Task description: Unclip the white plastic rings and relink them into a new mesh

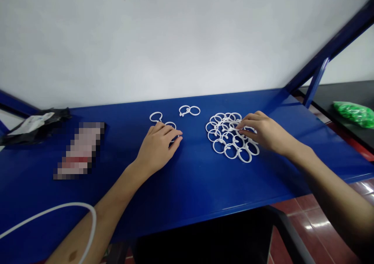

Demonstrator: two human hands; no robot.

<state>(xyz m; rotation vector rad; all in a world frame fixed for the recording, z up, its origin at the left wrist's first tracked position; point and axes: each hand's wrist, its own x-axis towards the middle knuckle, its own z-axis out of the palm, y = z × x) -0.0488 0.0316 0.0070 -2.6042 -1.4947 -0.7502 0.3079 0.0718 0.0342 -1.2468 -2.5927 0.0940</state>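
My left hand (159,145) rests palm down on the blue table, its fingers apart and their tips at a loose white plastic ring (170,124), partly hidden under them. Another white ring (156,117) with a small tab lies just beyond the fingertips. At the right edge of a cluster of white rings (230,151), my right hand (258,129) has thumb and fingers brought together on one ring, which the fingers partly cover. Between the hands, farther back, a pair of white rings (194,110) lies touching or overlapping.
A black plastic package (32,125) with a white label and a blurred flat item (78,151) are at left. A white cable (67,205) crosses my left forearm. Green bagged goods (353,113) sit on a dark surface at right. A chair (280,221) stands below the table's front edge.
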